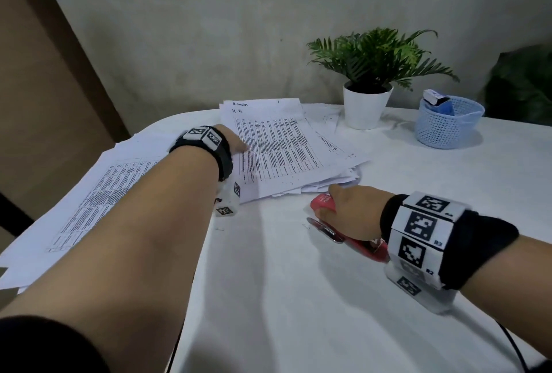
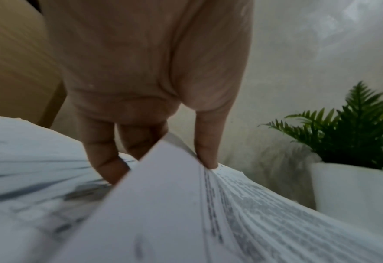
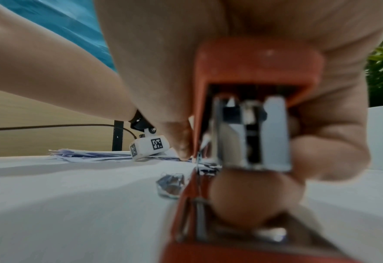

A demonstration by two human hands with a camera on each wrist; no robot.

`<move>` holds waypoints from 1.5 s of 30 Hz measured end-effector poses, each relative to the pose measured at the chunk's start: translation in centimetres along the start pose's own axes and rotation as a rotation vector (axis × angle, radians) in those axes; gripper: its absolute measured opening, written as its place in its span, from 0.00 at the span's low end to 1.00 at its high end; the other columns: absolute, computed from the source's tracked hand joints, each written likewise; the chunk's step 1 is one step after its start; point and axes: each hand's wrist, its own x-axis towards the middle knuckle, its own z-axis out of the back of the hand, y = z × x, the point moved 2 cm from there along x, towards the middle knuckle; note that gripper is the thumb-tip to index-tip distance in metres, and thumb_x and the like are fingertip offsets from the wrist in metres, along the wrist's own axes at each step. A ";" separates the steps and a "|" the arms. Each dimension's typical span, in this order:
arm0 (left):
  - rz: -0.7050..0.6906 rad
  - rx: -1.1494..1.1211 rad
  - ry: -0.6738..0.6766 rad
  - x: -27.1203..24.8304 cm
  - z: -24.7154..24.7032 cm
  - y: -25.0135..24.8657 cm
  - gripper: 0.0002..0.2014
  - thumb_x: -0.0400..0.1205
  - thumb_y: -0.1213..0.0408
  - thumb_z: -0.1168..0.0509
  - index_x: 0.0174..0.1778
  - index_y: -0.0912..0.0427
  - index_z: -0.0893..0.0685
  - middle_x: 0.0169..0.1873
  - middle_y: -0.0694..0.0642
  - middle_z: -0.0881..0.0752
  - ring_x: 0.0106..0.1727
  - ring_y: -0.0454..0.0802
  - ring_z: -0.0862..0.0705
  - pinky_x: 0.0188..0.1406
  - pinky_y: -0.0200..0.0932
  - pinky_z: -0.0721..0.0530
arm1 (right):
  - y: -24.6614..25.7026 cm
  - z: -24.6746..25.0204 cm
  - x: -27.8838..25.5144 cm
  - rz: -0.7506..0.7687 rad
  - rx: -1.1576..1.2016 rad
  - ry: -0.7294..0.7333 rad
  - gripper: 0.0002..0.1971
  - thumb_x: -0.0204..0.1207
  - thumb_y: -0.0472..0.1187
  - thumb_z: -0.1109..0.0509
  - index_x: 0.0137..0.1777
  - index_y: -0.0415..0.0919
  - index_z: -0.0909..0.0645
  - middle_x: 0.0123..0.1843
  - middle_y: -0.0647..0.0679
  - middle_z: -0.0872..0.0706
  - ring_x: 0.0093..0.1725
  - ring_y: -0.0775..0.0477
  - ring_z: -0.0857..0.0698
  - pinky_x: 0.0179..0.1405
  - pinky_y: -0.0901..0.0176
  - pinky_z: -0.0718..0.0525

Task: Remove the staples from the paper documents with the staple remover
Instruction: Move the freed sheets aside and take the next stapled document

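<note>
A loose pile of printed paper documents (image 1: 277, 148) lies at the back of the white table (image 1: 298, 298). My left hand (image 1: 236, 145) reaches to the pile's left edge. In the left wrist view my left hand (image 2: 163, 156) pinches the top document (image 2: 163, 213), thumb above, fingers beneath, and that edge is lifted. My right hand (image 1: 349, 211) rests on the table in front of the pile and grips the red staple remover (image 1: 324, 203). Up close, the right hand (image 3: 249, 147) wraps the red staple remover (image 3: 253, 71), whose metal jaws stand apart.
A second spread of printed sheets (image 1: 89, 193) lies at the table's left edge. A potted fern (image 1: 366, 106) and a blue mesh basket (image 1: 445, 124) stand at the back right. Small loose staples (image 1: 305, 225) lie near the remover.
</note>
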 end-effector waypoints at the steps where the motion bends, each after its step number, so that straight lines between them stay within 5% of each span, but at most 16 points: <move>1: -0.019 0.007 -0.033 -0.3 0.2 -0.2 0.25 0.80 0.51 0.32 0.65 0.67 0.20 0.64 0.62 0.18 0.65 0.59 0.20 0.65 0.48 0.23 | 0.0 -0.1 0.2 -0.012 0.008 -0.002 0.20 0.88 0.49 0.56 0.70 0.38 0.34 0.68 0.39 0.26 0.67 0.40 0.24 0.64 0.52 0.28; 7: -0.161 -0.389 -0.170 -2.1 3.4 -0.2 0.32 0.83 0.63 0.35 0.81 0.63 0.40 0.76 0.62 0.29 0.73 0.60 0.26 0.68 0.47 0.25 | -0.9 -0.5 0.7 -0.050 0.092 -0.071 0.23 0.86 0.55 0.53 0.70 0.39 0.34 0.66 0.40 0.22 0.64 0.40 0.22 0.61 0.53 0.27; 10: -0.276 -0.608 -0.269 -4.8 6.0 1.0 0.29 0.81 0.66 0.33 0.77 0.59 0.37 0.67 0.60 0.20 0.58 0.57 0.18 0.56 0.46 0.20 | -2.1 -0.1 0.3 -0.077 0.208 -0.164 0.23 0.84 0.58 0.51 0.65 0.39 0.33 0.60 0.40 0.19 0.55 0.41 0.20 0.53 0.53 0.26; 12: -0.359 -0.735 -0.307 -6.9 7.2 2.2 0.26 0.81 0.67 0.33 0.74 0.57 0.34 0.60 0.57 0.18 0.53 0.54 0.17 0.58 0.48 0.18 | -2.8 0.3 -0.3 -0.098 0.238 -0.194 0.22 0.84 0.58 0.51 0.62 0.39 0.33 0.56 0.40 0.19 0.48 0.43 0.22 0.48 0.55 0.26; 16: -0.586 -1.034 -0.407 -11.0 7.7 4.6 0.14 0.81 0.75 0.35 0.57 0.54 0.24 0.48 0.51 0.18 0.43 0.41 0.18 0.44 0.34 0.17 | -4.2 1.3 -2.0 -0.137 0.300 -0.273 0.19 0.84 0.58 0.50 0.55 0.40 0.34 0.48 0.41 0.24 0.46 0.42 0.24 0.42 0.57 0.29; 21: -0.763 -0.842 -0.829 -13.5 7.8 7.8 0.15 0.70 0.65 0.27 0.38 0.41 0.26 0.52 0.44 0.31 0.59 0.47 0.26 0.69 0.47 0.28 | -4.2 1.6 -3.9 -0.161 0.348 -0.317 0.19 0.84 0.57 0.49 0.56 0.39 0.34 0.46 0.43 0.23 0.38 0.46 0.23 0.22 0.62 0.29; 25: -0.832 -0.643 -0.752 -15.3 7.2 6.9 0.10 0.70 0.60 0.26 0.33 0.54 0.22 0.58 0.45 0.30 0.67 0.39 0.28 0.70 0.33 0.33 | -3.5 1.3 -4.2 -0.126 0.432 -0.314 0.15 0.82 0.50 0.46 0.51 0.37 0.29 0.46 0.38 0.17 0.23 0.50 0.25 0.12 0.67 0.29; 27: -0.887 -0.387 -0.687 -16.5 6.8 5.5 0.12 0.70 0.55 0.29 0.35 0.61 0.17 0.62 0.53 0.27 0.69 0.51 0.27 0.71 0.48 0.28 | -3.4 1.0 -4.0 -0.104 0.486 -0.306 0.15 0.81 0.47 0.46 0.50 0.36 0.26 0.45 0.38 0.14 0.21 0.49 0.25 0.12 0.66 0.29; 29: -0.915 -0.027 -0.762 -16.5 6.0 4.1 0.16 0.72 0.52 0.33 0.47 0.60 0.11 0.64 0.62 0.21 0.70 0.61 0.27 0.72 0.65 0.31 | -3.5 0.9 -4.3 -0.100 0.574 -0.337 0.17 0.80 0.52 0.46 0.53 0.38 0.27 0.45 0.41 0.14 0.25 0.48 0.22 0.13 0.67 0.28; 31: -0.890 0.206 -0.879 -17.0 5.5 2.6 0.28 0.78 0.44 0.45 0.62 0.62 0.15 0.63 0.68 0.18 0.71 0.65 0.30 0.78 0.63 0.42 | -3.9 0.6 -4.5 -0.102 0.584 -0.343 0.19 0.79 0.55 0.47 0.55 0.40 0.28 0.47 0.43 0.14 0.28 0.48 0.21 0.14 0.67 0.26; 33: -0.929 0.176 -0.939 -18.6 5.3 1.4 0.30 0.80 0.46 0.48 0.60 0.70 0.17 0.54 0.70 0.15 0.60 0.65 0.25 0.71 0.56 0.30 | -4.2 0.4 -4.8 -0.095 0.606 -0.318 0.19 0.79 0.55 0.47 0.54 0.40 0.27 0.46 0.43 0.12 0.26 0.48 0.21 0.15 0.66 0.26; 34: -0.965 0.105 -0.958 -19.7 5.4 0.8 0.26 0.78 0.49 0.44 0.57 0.68 0.16 0.48 0.69 0.14 0.52 0.63 0.22 0.58 0.51 0.22 | -4.2 0.3 -5.0 -0.089 0.611 -0.314 0.18 0.80 0.55 0.47 0.54 0.40 0.27 0.46 0.42 0.12 0.26 0.48 0.22 0.15 0.65 0.26; 36: -1.007 -0.097 -0.968 -21.2 5.6 0.3 0.15 0.74 0.51 0.40 0.50 0.56 0.18 0.38 0.63 0.12 0.40 0.50 0.21 0.37 0.42 0.24 | -4.3 0.5 -5.4 -0.089 0.598 -0.320 0.20 0.82 0.57 0.47 0.54 0.39 0.28 0.46 0.41 0.13 0.26 0.47 0.22 0.14 0.65 0.27; 40: -0.890 -0.503 -0.929 -21.3 6.8 0.6 0.15 0.79 0.45 0.39 0.52 0.52 0.17 0.40 0.61 0.12 0.42 0.59 0.13 0.41 0.53 0.16 | -4.6 1.2 -5.8 -0.048 0.542 -0.351 0.21 0.83 0.59 0.49 0.50 0.40 0.30 0.46 0.40 0.16 0.29 0.48 0.21 0.13 0.65 0.27; 43: -0.949 -0.546 -1.125 -22.5 9.6 0.9 0.13 0.82 0.53 0.35 0.40 0.59 0.16 0.39 0.60 0.19 0.42 0.43 0.20 0.43 0.42 0.19 | -4.9 1.8 -5.9 -0.050 0.538 -0.387 0.23 0.82 0.61 0.50 0.53 0.40 0.28 0.45 0.40 0.14 0.29 0.46 0.18 0.13 0.65 0.26; 45: -0.992 -0.544 -1.236 -22.9 11.5 1.4 0.09 0.80 0.52 0.31 0.36 0.49 0.12 0.38 0.66 0.16 0.44 0.56 0.15 0.41 0.46 0.18 | -5.0 2.1 -6.1 -0.076 0.521 -0.408 0.21 0.82 0.60 0.49 0.51 0.41 0.29 0.41 0.43 0.16 0.26 0.48 0.21 0.13 0.65 0.27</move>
